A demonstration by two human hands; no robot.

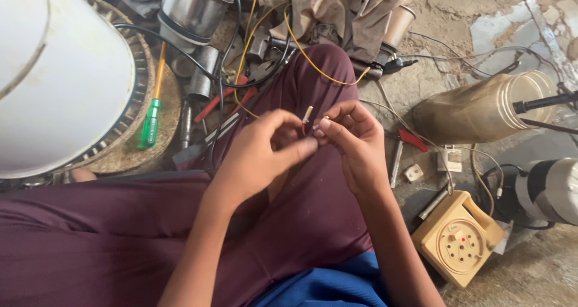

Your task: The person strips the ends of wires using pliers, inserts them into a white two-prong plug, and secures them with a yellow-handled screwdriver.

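My left hand (259, 156) and my right hand (352, 144) meet above my lap, fingertips together. Between them they pinch the ends of thin wires (308, 117), one with a pale sleeve and a red strand below it. A yellow wire (301, 48) runs from the hands up over my knee toward the clutter at the back. Both hands rest over my maroon trousers (120, 235).
A big white drum (54, 78) sits at left beside a green screwdriver (149, 123). Metal cans, red-handled pliers (226, 99) and black cables lie beyond my knee. At right lie a plastic jar (481, 108), a red-handled tool (404, 147), a beige socket box (460, 238) and a motor (551, 189).
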